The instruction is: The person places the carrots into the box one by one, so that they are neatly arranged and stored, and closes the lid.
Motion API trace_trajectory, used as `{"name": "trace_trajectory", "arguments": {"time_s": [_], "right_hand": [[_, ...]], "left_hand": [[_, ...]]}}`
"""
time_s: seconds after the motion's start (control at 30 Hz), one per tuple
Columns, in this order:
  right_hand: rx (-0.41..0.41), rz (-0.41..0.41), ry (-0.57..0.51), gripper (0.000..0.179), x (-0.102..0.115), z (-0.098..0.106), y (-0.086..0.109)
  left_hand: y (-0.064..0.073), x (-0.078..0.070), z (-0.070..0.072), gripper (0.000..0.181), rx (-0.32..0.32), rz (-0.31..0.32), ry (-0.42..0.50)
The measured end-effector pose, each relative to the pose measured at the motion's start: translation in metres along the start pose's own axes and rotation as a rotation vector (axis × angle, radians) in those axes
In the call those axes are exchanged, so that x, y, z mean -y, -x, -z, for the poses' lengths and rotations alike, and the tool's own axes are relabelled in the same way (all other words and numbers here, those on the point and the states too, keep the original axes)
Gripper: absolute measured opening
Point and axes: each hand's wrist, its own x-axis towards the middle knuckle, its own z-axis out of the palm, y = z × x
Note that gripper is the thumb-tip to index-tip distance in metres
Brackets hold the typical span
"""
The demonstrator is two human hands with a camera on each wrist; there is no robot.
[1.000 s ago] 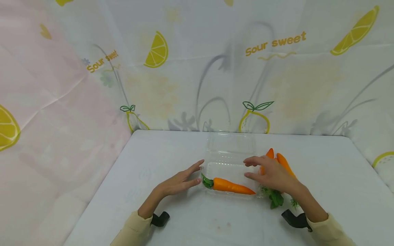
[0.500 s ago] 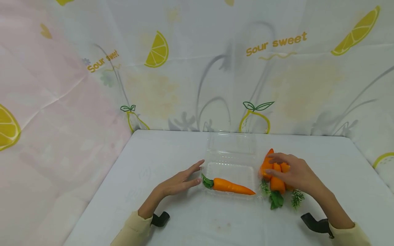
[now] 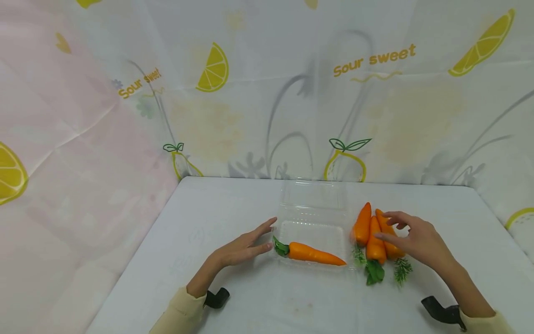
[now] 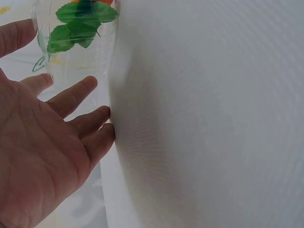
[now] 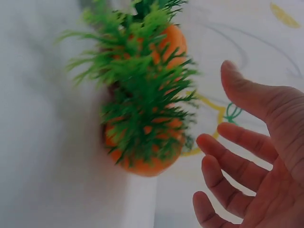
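A clear plastic clamshell box [image 3: 313, 228] lies with its lid folded back, and one orange carrot [image 3: 313, 253] with green leaves lies along its front side. My left hand [image 3: 242, 246] is at the box's left wall, fingers spread; in the left wrist view the thumb and fingertips come right up to the clear wall [image 4: 76, 61]. To the right of the box three more carrots [image 3: 375, 246] lie side by side, tips pointing away. Over the rightmost carrot [image 3: 392, 250] hovers my right hand [image 3: 421, 239], fingers loosely bent and holding nothing. Feathery green tops [image 5: 147, 114] show beside it in the right wrist view.
Everything lies on a white table [image 3: 208, 208]. Behind it hangs a cloth backdrop [image 3: 258, 116] printed with lemons. A black wrist mount [image 3: 442, 311] sits under the right forearm, another mount [image 3: 218, 298] under the left.
My right hand has moved right, from beside the box's right edge to over the rightmost carrot, uncovering the other carrots. The left hand and the boxed carrot have stayed put.
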Motion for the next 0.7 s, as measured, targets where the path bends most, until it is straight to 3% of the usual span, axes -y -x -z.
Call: {"name": "trace_trajectory", "arguments": {"time_s": [0.33,0.7], "right_hand": [[0.091,-0.125,0.048,0.071,-0.014,-0.004,0.008],[0.138,-0.165,0.039,0.066,-0.026,-0.001,0.011]], "left_hand": [[0.0,-0.001,0.0,0.071,0.001,-0.003,-0.008],[-0.001,0.0,0.0,0.071,0.003,0.001,0.001]]}}
